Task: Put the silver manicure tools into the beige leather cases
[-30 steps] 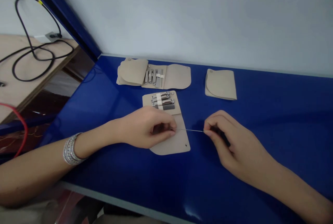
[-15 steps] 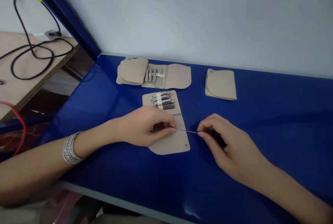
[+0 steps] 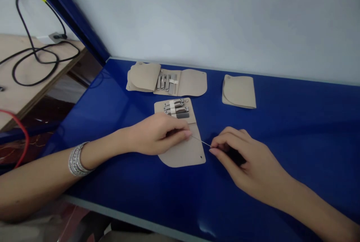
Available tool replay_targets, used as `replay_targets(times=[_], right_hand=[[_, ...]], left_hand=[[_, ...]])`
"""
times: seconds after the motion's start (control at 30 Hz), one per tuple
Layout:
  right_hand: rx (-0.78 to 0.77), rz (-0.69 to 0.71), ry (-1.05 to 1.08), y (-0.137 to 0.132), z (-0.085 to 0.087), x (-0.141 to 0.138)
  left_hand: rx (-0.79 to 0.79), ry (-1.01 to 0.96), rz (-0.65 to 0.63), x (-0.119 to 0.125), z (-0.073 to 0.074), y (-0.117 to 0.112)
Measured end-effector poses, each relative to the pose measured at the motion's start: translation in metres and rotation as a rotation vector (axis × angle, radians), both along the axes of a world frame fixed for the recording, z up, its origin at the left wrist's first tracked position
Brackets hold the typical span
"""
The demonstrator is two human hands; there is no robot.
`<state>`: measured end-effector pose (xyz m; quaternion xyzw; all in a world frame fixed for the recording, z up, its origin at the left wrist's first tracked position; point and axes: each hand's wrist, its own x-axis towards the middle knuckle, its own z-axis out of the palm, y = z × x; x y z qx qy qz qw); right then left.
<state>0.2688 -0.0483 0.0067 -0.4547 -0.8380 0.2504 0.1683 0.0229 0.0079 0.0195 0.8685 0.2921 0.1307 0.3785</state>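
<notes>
My left hand (image 3: 160,134) rests over a beige pouch (image 3: 182,157), its fingers pinched together at the pouch's right edge. A thin metal wire (image 3: 201,141) runs from those fingertips down to my right hand (image 3: 242,156). My right hand's fingers are closed around a small dark object (image 3: 234,156), which they mostly hide. Several steel nail tools (image 3: 176,108) sit under straps at the pouch's far end, just beyond my left hand. A silver bracelet (image 3: 78,159) circles my left wrist.
Beyond my hands lie an opened beige pouch (image 3: 192,82) holding several steel tools and a folded beige pouch (image 3: 239,91), all on a glossy blue table (image 3: 281,122). A wall rises behind it. Off the left edge are a black cable (image 3: 35,53) and a red cable (image 3: 19,122).
My right hand has moved left and slightly down, closer to my left hand. The wire now slopes down to the right instead of lying nearly level.
</notes>
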Motion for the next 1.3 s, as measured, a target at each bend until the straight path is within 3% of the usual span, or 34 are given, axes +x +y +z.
replay_targets(times=[0.5, 0.7, 1.3], right_hand=[[0.117, -0.202, 0.11, -0.0009, -0.0006, -0.003], [0.035, -0.155, 0.072, 0.001, -0.0022, -0.0022], [0.05, -0.162, 0.09, -0.0001, -0.0027, -0.0014]], left_hand=[[-0.011, -0.006, -0.007, -0.0054, -0.0056, -0.0021], [-0.018, 0.01, 0.006, -0.0036, -0.0044, -0.0018], [-0.006, 0.021, 0.002, -0.0039, -0.0021, -0.0017]])
